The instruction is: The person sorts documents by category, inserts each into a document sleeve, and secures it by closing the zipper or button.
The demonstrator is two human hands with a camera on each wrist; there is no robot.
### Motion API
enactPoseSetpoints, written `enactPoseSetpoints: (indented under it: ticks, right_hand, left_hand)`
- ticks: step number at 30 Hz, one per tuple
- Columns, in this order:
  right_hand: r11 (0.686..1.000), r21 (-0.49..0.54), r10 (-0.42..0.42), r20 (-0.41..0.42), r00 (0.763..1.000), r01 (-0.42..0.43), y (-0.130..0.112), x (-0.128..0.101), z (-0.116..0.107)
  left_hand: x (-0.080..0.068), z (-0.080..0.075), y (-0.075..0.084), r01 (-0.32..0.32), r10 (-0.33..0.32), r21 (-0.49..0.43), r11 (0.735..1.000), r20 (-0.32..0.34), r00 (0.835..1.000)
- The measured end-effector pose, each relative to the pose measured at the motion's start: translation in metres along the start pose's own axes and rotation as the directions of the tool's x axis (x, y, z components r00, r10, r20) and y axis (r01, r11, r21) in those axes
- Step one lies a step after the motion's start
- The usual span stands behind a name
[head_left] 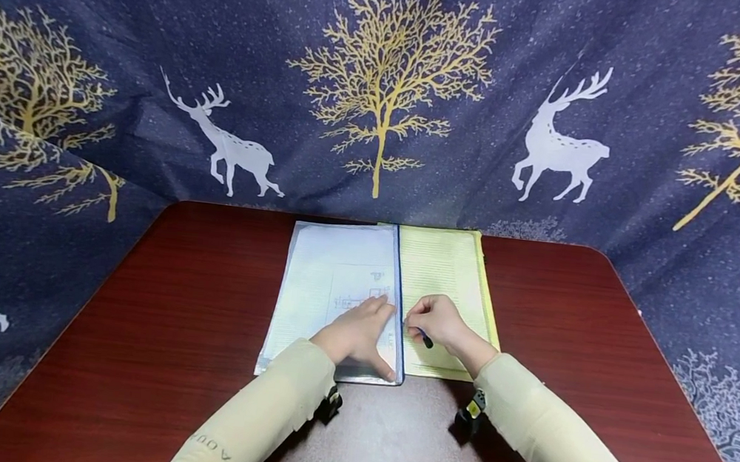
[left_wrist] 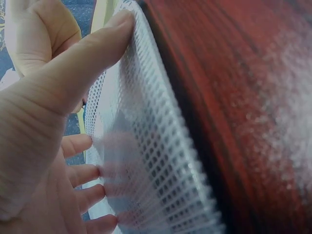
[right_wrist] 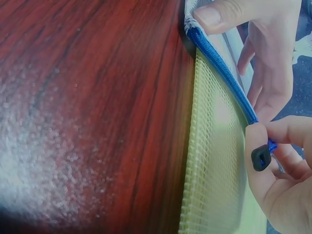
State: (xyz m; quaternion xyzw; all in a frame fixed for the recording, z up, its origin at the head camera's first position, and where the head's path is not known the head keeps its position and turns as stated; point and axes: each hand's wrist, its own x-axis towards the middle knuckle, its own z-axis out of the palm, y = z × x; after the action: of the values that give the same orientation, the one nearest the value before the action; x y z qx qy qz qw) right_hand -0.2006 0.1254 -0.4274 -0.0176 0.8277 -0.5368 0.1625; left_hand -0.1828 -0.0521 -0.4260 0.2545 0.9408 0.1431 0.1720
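A clear mesh zipper pouch (head_left: pixel 308 277) with printed paper inside lies flat, its blue zipper (right_wrist: pixel 222 66) running along the right edge. My left hand (head_left: pixel 360 329) rests on the pouch with fingers spread, the thumb near its front right corner. In the left wrist view, the fingertips touch the white mesh (left_wrist: pixel 146 122). My right hand (head_left: pixel 440 321) pinches the zipper pull at the zipper, about a third of the way up from the front corner. The pull's black tab (right_wrist: pixel 262 157) sticks out from between thumb and fingers. Part of the zipper is hidden behind these fingers.
A yellow mesh pouch (head_left: pixel 440 267) lies on the right, partly under the clear one, with lined paper showing. Both are on a dark red wooden table (head_left: pixel 203 297), near its back edge. Behind hangs a blue cloth (head_left: pixel 451 157) with deer and trees.
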Motion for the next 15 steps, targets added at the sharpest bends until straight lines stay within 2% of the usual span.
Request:
enactPoseSetpoints:
  ticks: [15]
  right_hand:
    - [1.0,0.023,0.007,-0.02,1.0,-0.006,-0.0016,0.0066,0.0002]
  left_hand:
    - [-0.0061,-0.0007,0.0027,0.0,0.0,-0.013,1.0,0.009,1.0]
